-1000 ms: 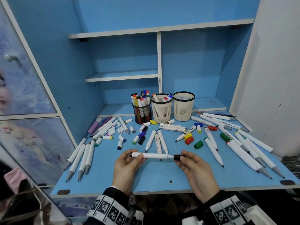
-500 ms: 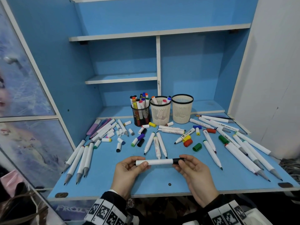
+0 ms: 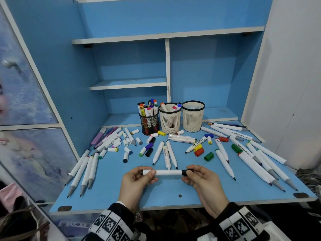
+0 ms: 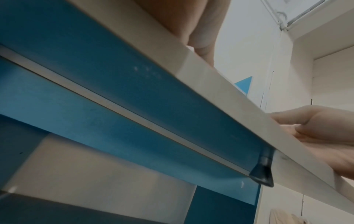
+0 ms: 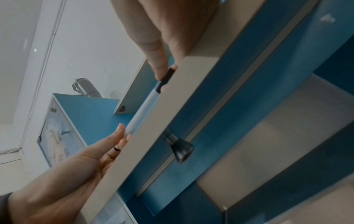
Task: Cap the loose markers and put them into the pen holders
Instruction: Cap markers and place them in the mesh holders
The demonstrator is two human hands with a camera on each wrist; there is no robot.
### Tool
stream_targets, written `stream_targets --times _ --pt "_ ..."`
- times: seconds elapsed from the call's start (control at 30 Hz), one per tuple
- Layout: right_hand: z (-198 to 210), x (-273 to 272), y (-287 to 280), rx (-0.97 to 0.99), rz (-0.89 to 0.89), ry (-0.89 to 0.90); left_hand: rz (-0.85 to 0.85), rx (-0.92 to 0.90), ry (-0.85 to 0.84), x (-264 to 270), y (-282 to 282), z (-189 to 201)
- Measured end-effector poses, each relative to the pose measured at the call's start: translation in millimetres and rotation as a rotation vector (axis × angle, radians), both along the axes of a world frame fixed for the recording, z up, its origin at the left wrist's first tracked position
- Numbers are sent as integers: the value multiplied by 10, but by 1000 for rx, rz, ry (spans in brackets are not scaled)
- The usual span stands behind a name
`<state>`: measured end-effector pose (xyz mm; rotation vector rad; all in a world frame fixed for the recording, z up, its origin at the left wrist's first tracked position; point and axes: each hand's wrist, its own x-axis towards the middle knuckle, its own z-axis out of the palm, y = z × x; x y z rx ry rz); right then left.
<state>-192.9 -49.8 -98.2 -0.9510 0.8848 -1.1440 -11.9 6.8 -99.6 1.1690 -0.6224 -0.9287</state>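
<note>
I hold a white marker (image 3: 167, 172) level above the desk's front. My left hand (image 3: 147, 173) grips its left end. My right hand (image 3: 189, 173) pinches the black cap (image 3: 186, 172), which sits against the barrel's right end. In the right wrist view the white marker (image 5: 145, 112) and black cap (image 5: 165, 80) show past the desk edge, with my left hand (image 5: 76, 166) below. Three pen holders stand at the back: a black mesh holder (image 3: 150, 126) full of markers, a cream holder (image 3: 169, 122) with a few, and another cream holder (image 3: 193, 119).
Several uncapped white markers (image 3: 257, 164) lie at the right, more (image 3: 85, 169) at the left, and others in the middle (image 3: 171, 153). Loose caps are scattered, among them a green cap (image 3: 209, 156) and a red cap (image 3: 199, 152). A drawer knob (image 4: 262, 174) hangs under the desk's front edge.
My hands have come closer together and the black cap has slid fully onto the marker's right end. The head view has tilted slightly.
</note>
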Motion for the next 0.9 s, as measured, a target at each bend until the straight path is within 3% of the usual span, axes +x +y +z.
stream_targets --times 0.17,0.23,0.4,0.47,0.63,0.9 --pt "182 -50 15 56 252 138 66 -24 104 -26 -24 199" --pt "278 -51 14 28 357 228 40 -33 12 -33 -36 382" --pt "585 20 -12 -178 473 447 -132 -32 -396 -83 -117 941" --pt "698 62 -71 -239 479 505 -185 -7 -511 -39 -217 1110" --pt "913 100 -354 -299 366 548 -320 92 -584 168 -537 1268" --pt "1363 220 -906 -384 180 477 -383 562 -1258 366 -1151 815"
